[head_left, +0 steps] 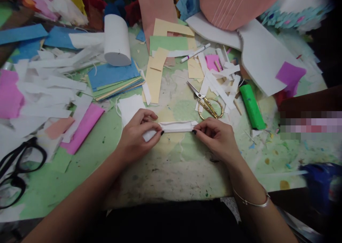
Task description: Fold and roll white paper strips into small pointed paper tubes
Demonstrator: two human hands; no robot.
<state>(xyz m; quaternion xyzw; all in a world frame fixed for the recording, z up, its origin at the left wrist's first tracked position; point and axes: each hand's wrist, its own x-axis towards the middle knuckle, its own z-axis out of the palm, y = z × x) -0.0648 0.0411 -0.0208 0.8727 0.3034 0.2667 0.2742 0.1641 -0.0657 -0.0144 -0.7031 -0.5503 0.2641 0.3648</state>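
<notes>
White, paper-like material is already formed into a narrow folded strip [177, 128], held above the counter [171, 179], nearer than the scissors [200, 95]. Its left end is pinched by the left hand [139, 134], its right end by the right hand [220, 136]. The fold is seemingly not yet pressed flat. Its long axis is aligned left to right, roughly parallel to the near edge.

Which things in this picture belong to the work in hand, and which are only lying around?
In the work:
- folded white strip, apparently paper
- left hand and right hand, at its two ends

Probably just lying about, untouched:
- silver-bladed scissors with gold handles
- slim white-and-purple pen
- upright white cylinder
- bright green elongated object
</notes>
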